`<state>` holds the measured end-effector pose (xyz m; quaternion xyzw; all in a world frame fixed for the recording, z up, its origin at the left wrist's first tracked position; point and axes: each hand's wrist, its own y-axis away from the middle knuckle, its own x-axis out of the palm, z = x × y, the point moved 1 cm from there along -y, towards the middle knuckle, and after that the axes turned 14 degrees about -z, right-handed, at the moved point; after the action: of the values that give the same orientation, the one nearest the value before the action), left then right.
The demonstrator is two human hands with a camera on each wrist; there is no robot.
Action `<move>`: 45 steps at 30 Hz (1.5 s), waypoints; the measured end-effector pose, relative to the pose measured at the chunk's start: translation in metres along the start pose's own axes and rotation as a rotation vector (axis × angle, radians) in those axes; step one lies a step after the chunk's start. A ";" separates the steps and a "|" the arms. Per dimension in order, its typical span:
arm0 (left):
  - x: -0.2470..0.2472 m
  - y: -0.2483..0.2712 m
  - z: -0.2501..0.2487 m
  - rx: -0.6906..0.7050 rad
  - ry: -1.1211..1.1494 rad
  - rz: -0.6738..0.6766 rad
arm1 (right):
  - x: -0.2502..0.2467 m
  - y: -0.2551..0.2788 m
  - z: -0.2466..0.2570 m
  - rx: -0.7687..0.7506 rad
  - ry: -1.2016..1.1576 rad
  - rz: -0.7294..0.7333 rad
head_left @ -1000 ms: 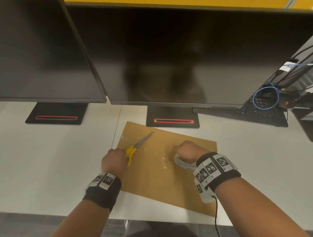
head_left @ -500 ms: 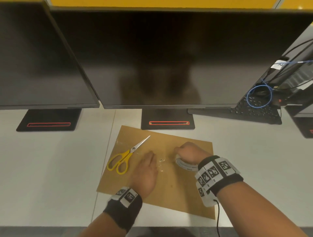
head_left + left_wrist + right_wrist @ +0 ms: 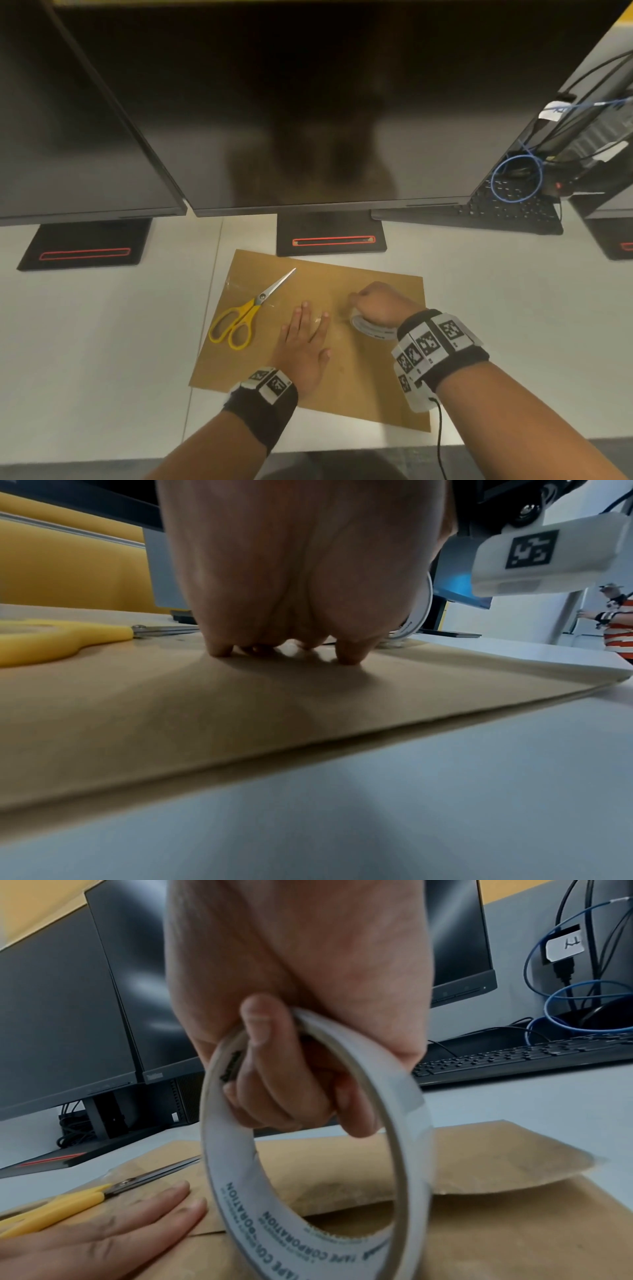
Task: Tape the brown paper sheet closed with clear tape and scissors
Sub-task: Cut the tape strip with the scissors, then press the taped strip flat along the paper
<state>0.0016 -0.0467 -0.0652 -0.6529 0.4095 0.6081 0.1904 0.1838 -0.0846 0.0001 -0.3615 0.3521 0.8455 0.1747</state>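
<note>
The folded brown paper sheet (image 3: 363,383) lies flat on the white desk, with shiny clear tape near its middle. My left hand (image 3: 305,337) lies flat on the paper, fingers straight and pressing down on the taped seam (image 3: 212,1231). My right hand (image 3: 376,305) grips the white tape roll (image 3: 371,330) just right of that, fingers curled through the roll's core (image 3: 318,1191). The yellow-handled scissors (image 3: 246,311) rest shut on the paper's left part, blades pointing up right, free of both hands. In the left wrist view the fingertips (image 3: 349,656) touch the paper (image 3: 240,710).
Two black monitors stand behind the paper, their bases (image 3: 330,238) close to its far edge. A black keyboard (image 3: 507,209) and blue cable coil (image 3: 517,176) sit at the back right. The desk's front edge (image 3: 102,462) is near my forearms.
My left hand let go of the scissors, which now lie on the paper, and moved right to press flat on the seam. The right hand has stayed on the tape roll.
</note>
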 end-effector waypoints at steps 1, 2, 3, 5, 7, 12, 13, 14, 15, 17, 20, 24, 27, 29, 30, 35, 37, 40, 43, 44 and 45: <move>-0.001 0.000 -0.001 0.003 -0.001 0.006 | -0.001 0.000 0.001 -0.001 0.005 0.000; -0.002 0.000 -0.001 0.002 0.003 0.009 | -0.001 0.000 0.003 -0.002 0.006 0.000; -0.002 -0.001 -0.002 0.005 0.013 0.006 | -0.002 0.001 0.004 -0.002 0.004 0.001; -0.002 -0.001 -0.001 0.012 0.026 0.007 | -0.003 0.002 0.006 -0.005 0.003 0.001; -0.002 -0.001 -0.001 0.017 0.025 0.013 | -0.004 0.003 0.007 -0.011 0.008 0.002; -0.015 -0.005 -0.001 0.022 0.093 0.060 | -0.004 0.004 0.002 -0.031 -0.056 -0.004; -0.021 -0.006 0.000 0.007 0.169 0.036 | -0.004 0.005 0.002 -0.032 -0.080 0.010; -0.026 -0.008 0.002 -0.018 0.274 -0.014 | -0.004 0.006 0.002 -0.034 -0.106 0.031; -0.032 -0.010 0.003 -0.050 0.386 -0.082 | -0.004 0.008 0.002 -0.044 -0.131 0.045; -0.045 -0.014 0.005 -0.129 0.558 -0.225 | -0.005 0.009 0.004 -0.073 -0.180 0.035; -0.065 -0.015 0.000 -0.220 0.737 -0.195 | -0.004 0.010 0.010 -0.085 -0.312 0.028; -0.080 -0.017 -0.006 -0.275 1.020 0.041 | -0.002 0.017 0.022 -0.109 -0.390 0.115; -0.086 -0.019 -0.004 -0.284 1.019 0.020 | 0.002 0.019 0.026 -0.115 -0.443 0.143; -0.090 -0.020 -0.001 -0.274 0.968 -0.026 | 0.004 0.020 0.027 -0.086 -0.519 0.153; -0.090 -0.020 0.002 -0.263 0.971 -0.055 | 0.004 0.022 0.028 -0.066 -0.546 0.162; -0.097 -0.015 0.007 -0.218 0.973 -0.074 | 0.004 0.027 0.030 -0.038 -0.577 0.086; -0.095 -0.015 0.009 -0.198 0.936 -0.071 | 0.002 0.025 0.027 -0.045 -0.496 -0.055; -0.094 -0.015 0.009 -0.148 0.885 -0.035 | -0.003 0.024 0.023 -0.041 -0.545 -0.126; -0.098 -0.016 0.005 -0.093 0.856 -0.003 | -0.007 0.024 0.020 -0.074 -0.603 -0.148; -0.099 -0.017 0.004 -0.085 0.849 0.008 | -0.008 0.023 0.019 -0.101 -0.597 -0.158; -0.101 -0.018 0.003 -0.075 0.844 0.020 | -0.008 0.023 0.017 -0.121 -0.591 -0.171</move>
<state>0.0209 -0.0032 0.0256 -0.8471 0.4354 0.3037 -0.0241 0.1685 -0.0883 0.0249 -0.1382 0.2037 0.9155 0.3181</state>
